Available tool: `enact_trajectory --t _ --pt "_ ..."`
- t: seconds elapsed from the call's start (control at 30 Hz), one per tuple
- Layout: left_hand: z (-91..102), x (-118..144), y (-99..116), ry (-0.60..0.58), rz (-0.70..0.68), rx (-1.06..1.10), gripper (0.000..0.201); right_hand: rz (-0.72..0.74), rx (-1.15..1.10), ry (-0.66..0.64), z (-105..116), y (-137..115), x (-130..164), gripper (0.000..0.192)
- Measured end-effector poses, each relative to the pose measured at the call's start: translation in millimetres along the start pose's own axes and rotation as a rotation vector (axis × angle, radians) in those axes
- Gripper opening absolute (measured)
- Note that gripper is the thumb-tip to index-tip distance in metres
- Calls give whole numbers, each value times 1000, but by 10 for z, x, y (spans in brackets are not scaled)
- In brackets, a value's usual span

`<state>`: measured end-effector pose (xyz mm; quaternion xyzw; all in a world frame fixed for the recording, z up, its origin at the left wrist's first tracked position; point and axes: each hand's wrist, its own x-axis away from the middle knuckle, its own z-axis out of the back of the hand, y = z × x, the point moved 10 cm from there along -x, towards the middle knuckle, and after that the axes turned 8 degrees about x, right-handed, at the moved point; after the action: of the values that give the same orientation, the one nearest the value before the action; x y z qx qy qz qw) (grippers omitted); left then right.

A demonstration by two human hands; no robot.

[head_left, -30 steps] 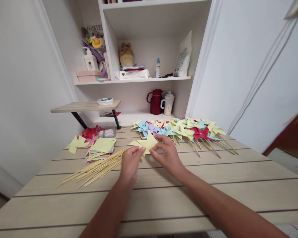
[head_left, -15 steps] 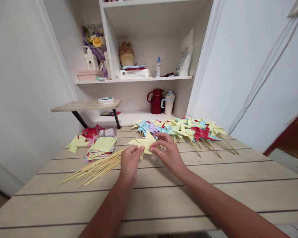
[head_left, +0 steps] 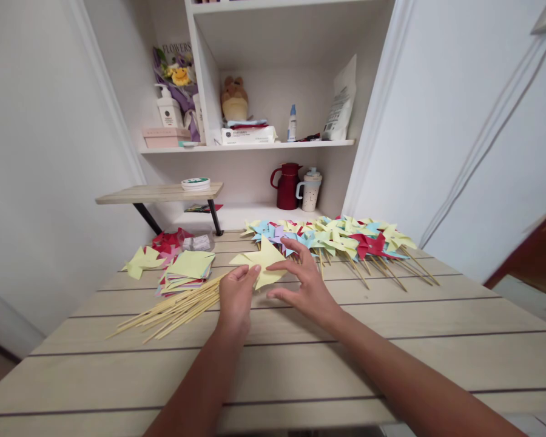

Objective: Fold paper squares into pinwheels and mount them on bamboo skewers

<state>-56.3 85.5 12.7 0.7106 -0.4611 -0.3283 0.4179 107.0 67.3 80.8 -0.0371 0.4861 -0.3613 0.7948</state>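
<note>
A pale yellow paper pinwheel [head_left: 264, 258] is pinched between the thumb and fingers of my left hand [head_left: 237, 294], above the middle of the table. My right hand [head_left: 307, 278] is beside its right edge, thumb and fingers spread apart; whether a fingertip touches the paper I cannot tell. Just left of my left hand lies a bundle of thin wooden sticks [head_left: 177, 311]. Behind the sticks is a stack of coloured paper squares [head_left: 190, 266], a yellow one on top. Another yellow pinwheel head [head_left: 142, 261] rests at the far left.
Many finished pinwheels on sticks [head_left: 341, 238] are heaped at the back right. Red paper pieces [head_left: 170, 241] and a clear plastic box [head_left: 198, 240] sit back left, near a small raised wooden shelf [head_left: 159, 193]. A red jug [head_left: 288, 187] and a cup [head_left: 310, 191] stand behind.
My right thumb and fingers have opened and come away from the pinwheel's middle. My left hand still holds it, shifted slightly left, with more of its face showing.
</note>
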Motion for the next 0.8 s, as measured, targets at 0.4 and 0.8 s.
enact_trajectory --t 0.4,0.8 --pt "-107 22 -10 -73 6 -10 23 -171 -68 56 23 177 -9 15" --pt "-180 48 -30 -136 15 -58 25 -223 -42 66 41 276 -31 13"
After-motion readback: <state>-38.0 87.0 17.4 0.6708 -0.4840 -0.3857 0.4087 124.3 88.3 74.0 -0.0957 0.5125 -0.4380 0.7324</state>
